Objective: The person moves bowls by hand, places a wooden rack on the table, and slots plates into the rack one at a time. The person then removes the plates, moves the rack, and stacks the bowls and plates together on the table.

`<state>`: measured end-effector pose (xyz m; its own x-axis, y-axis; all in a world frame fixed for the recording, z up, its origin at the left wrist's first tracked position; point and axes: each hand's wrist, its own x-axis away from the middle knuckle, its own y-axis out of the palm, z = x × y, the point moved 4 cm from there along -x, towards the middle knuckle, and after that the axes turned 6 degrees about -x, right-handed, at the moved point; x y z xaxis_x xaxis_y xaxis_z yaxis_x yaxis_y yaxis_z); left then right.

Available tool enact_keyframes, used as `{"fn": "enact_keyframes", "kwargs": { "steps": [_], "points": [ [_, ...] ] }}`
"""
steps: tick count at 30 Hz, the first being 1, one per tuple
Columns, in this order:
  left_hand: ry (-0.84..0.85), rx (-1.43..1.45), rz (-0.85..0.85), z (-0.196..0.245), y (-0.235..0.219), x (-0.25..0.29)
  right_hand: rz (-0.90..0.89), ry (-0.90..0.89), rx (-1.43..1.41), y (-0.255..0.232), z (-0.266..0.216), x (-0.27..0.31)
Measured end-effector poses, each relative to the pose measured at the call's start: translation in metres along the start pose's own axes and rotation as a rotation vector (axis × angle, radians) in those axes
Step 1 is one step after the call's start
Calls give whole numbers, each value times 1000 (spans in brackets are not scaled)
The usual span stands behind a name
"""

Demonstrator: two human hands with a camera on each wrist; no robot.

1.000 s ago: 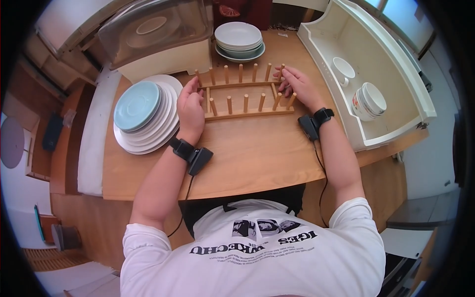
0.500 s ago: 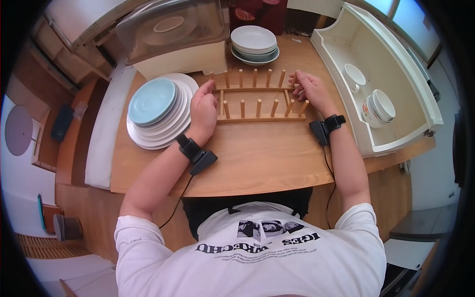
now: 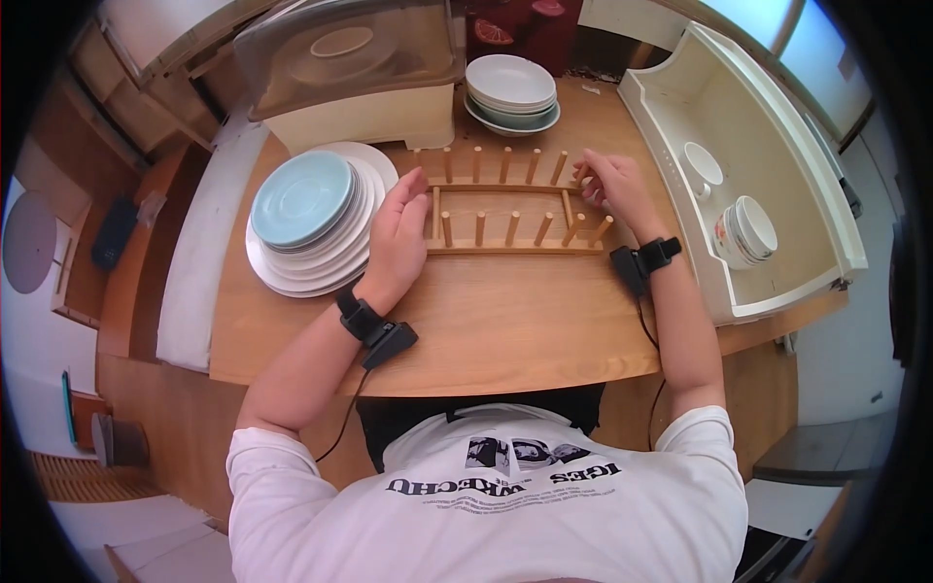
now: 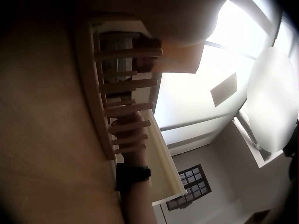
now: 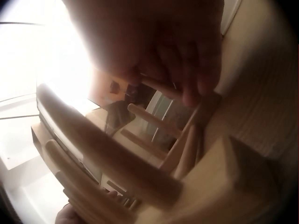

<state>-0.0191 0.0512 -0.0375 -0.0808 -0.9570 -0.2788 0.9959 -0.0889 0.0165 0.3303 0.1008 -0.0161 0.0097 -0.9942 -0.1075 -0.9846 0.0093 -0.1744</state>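
Observation:
A wooden dish rack point(image 3: 515, 249), with two rows of upright pegs, stands on the table between both hands. My left hand point(image 3: 397, 233) holds its left end, thumb and fingers close to the far corner. In the left wrist view that hand is a dark shape over the rack's pegs point(image 4: 128, 85). At the far right corner my right hand point(image 3: 617, 187) grips the rack, fingers curled about the end peg. The right wrist view shows those fingers point(image 5: 189, 88) bent down to the rail, with thick pegs point(image 5: 107, 149) in front.
Stacked plates point(image 3: 301, 199), pale blue on top, stand left of the rack. Bowls point(image 3: 510, 83) are piled behind it. A cream bin with a clear lid point(image 3: 355, 117) stands at the back left. On the right, a cream tub point(image 3: 768, 107) holds a cup point(image 3: 702, 165) and nested bowls point(image 3: 753, 228).
The rack has shifted slightly toward the body, away from the bowls, with both hands staying at its ends. The head view has also swung a little.

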Motion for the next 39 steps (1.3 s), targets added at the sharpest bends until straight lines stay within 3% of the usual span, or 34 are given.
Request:
{"fn": "enact_keyframes", "kwargs": {
  "steps": [10, 28, 31, 35, 39],
  "points": [
    [-78, -10, -30, 26, 10, 10, -11, -17, -63, -8, 1, 7],
    [-42, -130, 14, 32, 10, 12, -35, -28, -55, -10, -1, 10],
    [265, -351, 78, 55, 9, 14, -38, -32, -65, -11, 2, 10],
    [600, -1069, 197, 121, -6, 29, -27, -58, -70, -10, 1, 11],
    [613, -1590, 251, 148, -41, 45, -20, -67, -48, -11, 3, 11]
  ]
}}
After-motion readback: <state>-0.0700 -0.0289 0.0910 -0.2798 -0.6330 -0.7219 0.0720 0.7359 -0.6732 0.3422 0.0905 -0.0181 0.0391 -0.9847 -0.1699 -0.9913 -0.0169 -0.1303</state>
